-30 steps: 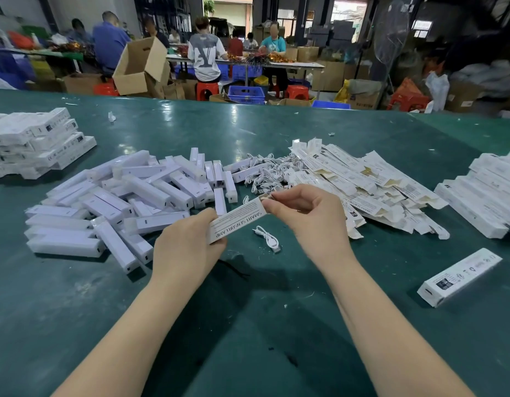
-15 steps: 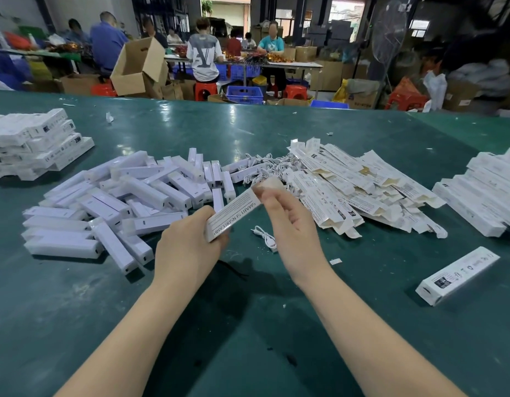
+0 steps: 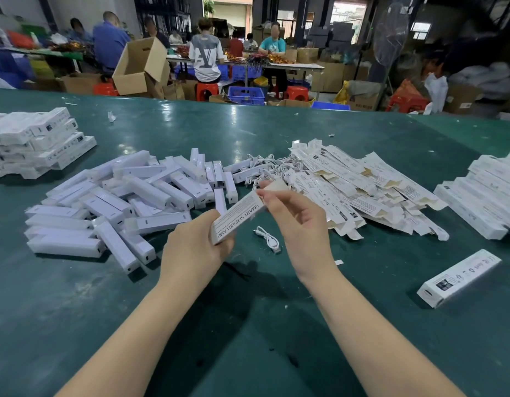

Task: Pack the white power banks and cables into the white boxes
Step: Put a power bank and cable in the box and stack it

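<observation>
My left hand [image 3: 195,245] grips the near end of a long white box [image 3: 238,217] printed with black lettering, held tilted above the green table [image 3: 248,339]. My right hand [image 3: 298,222] pinches the flap at the box's far end. A single white cable [image 3: 266,239] lies coiled on the table just below the box. A heap of white power banks [image 3: 127,202] lies to the left. Flat unfolded white boxes [image 3: 362,196] are piled to the right, with a tangle of white cables [image 3: 262,170] between the two heaps.
A closed white box [image 3: 458,277] lies alone at the right. Stacks of closed boxes stand at the far left [image 3: 33,141] and the right edge [image 3: 488,193]. Beyond the table's far edge, people sit among cardboard cartons [image 3: 139,67].
The box's far end has risen, so it tilts more steeply. My right hand has shifted left and turned, its fingers now on the end flap. My left hand stays put.
</observation>
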`<state>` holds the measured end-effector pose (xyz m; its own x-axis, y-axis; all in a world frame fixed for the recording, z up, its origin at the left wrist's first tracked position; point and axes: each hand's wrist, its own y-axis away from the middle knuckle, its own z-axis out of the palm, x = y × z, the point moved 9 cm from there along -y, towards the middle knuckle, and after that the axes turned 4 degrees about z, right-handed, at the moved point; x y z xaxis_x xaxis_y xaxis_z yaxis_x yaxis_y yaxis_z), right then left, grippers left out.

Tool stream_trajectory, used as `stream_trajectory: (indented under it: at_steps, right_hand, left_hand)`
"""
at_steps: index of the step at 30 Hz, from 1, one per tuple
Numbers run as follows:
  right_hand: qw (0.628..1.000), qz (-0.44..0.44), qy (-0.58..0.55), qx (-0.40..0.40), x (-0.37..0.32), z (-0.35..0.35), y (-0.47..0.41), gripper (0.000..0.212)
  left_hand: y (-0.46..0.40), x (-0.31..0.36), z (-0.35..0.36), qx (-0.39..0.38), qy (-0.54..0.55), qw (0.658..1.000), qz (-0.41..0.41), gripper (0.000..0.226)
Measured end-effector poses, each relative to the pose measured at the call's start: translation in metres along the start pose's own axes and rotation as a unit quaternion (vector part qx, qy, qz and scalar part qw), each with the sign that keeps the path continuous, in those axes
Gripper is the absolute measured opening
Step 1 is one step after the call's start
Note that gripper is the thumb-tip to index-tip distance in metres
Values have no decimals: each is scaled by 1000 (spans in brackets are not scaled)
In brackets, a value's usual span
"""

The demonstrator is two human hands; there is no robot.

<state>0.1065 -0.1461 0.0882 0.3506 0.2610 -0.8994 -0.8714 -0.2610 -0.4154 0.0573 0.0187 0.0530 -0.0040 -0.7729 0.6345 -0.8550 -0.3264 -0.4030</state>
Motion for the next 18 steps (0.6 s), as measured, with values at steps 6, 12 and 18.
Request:
stream_trajectory:
  at_steps: [6, 12, 18]
  right_hand:
    - [991, -73, 111, -32, -7, 24, 14, 31]
    - [954, -196, 222, -49, -24, 32, 26, 54]
    - [996, -28, 12, 80, -7, -2, 11, 22]
  left_hand:
    - [-3, -5, -3, 26, 15, 1000, -4, 8]
    - [-3, -4, -4, 21, 14, 1000, -6, 6]
    - [0, 11, -5, 26, -69, 996, 45, 29]
